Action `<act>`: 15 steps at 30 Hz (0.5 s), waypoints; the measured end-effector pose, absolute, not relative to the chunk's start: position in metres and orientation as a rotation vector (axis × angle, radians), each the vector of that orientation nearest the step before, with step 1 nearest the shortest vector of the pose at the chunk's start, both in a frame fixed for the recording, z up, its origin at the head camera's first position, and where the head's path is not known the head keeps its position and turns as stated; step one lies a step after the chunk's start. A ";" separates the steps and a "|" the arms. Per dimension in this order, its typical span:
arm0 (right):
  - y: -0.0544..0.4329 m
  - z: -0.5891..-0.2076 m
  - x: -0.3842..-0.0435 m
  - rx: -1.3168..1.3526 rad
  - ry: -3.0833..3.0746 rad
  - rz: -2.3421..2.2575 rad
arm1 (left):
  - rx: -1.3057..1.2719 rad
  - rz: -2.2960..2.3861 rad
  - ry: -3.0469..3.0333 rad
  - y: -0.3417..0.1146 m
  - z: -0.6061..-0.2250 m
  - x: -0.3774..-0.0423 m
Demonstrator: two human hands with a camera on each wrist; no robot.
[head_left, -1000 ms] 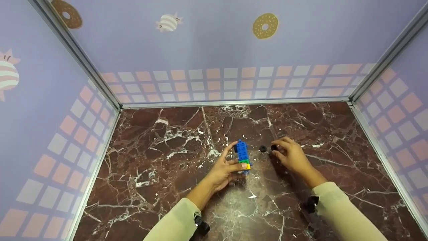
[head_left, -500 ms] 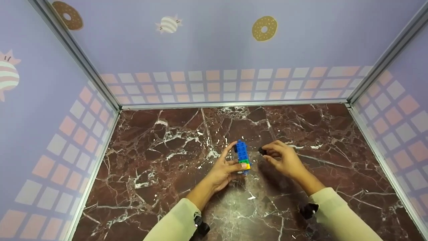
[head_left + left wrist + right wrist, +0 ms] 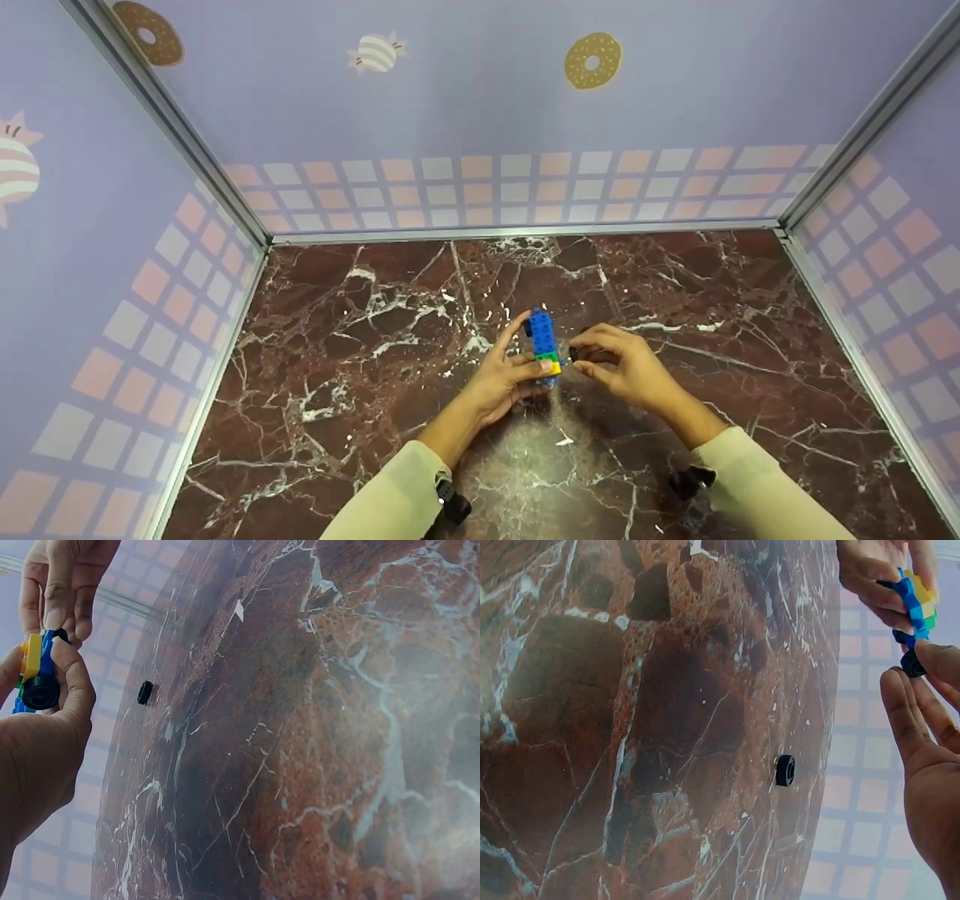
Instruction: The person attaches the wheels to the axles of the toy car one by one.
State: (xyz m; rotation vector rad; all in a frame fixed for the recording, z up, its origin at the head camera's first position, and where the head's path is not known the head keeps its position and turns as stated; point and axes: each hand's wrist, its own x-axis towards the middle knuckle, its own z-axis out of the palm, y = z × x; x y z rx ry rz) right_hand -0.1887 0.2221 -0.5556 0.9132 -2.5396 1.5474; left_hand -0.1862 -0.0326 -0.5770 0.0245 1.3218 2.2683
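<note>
My left hand (image 3: 501,382) grips a toy car (image 3: 542,335) built of blue, green and yellow bricks, the thumb lying over the yellow end. A black wheel sits on the car's left side; the left wrist view shows a fitted wheel (image 3: 41,693) below the yellow brick (image 3: 31,656). Between thumb and fingers my right hand (image 3: 630,369) pinches a loose black wheel (image 3: 912,664), held right at the car's right side by a blue axle end. Another black wheel (image 3: 785,770) lies on the table, hidden behind the right hand in the head view.
The brown marbled tabletop (image 3: 360,420) has white veins and runs back to a metal rail (image 3: 487,234). Patterned lilac panels (image 3: 480,90) enclose it at the back and both sides. Dark wrist devices (image 3: 454,502) sit at both cuffs.
My right hand has moved left with the pinched wheel, past the wheel on the table, up to the car. The left hand has kept its grip; the car has shifted slightly.
</note>
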 end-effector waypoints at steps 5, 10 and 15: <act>0.220 -0.553 -0.188 0.937 -2.540 1.561 | 0.024 2.269 1.319 -0.032 -0.578 -0.186; 0.218 -0.554 -0.187 0.966 -2.535 1.562 | 0.023 2.279 1.309 -0.031 -0.578 -0.187; 0.218 -0.554 -0.186 0.969 -2.538 1.588 | 0.026 2.283 1.317 -0.031 -0.580 -0.187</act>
